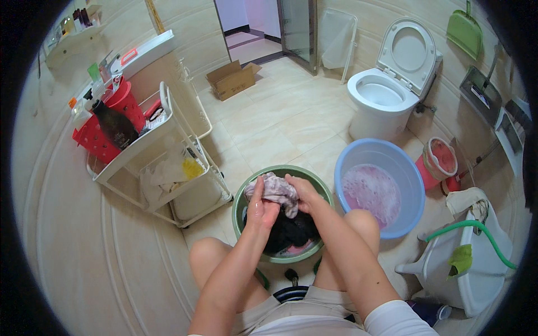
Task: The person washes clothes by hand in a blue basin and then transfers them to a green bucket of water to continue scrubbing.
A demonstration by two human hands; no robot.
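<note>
Over the green basin [241, 239], a wet, pale cloth with dark purplish patches [276, 189] is bunched between my hands. My left hand [262, 206] grips its left side, palm partly turned up and wet. On the other side, my right hand [303, 191] has its fingers closed around the cloth, and a loose end hangs down beside it. Below, dark wet fabric [288, 232] fills much of the basin, along with a bit of pink fabric [300, 246] near the front rim. The cloth's exact kind cannot be made out.
A blue basin [417, 193] of foamy, pinkish water stands to the right. Behind it is a toilet [372, 115] with its lid raised. A white rolling cart [185, 190] with red baskets is on the left. A green hose [465, 224] crosses a white plastic stool [476, 269]. Farther off lies a cardboard box [232, 81].
</note>
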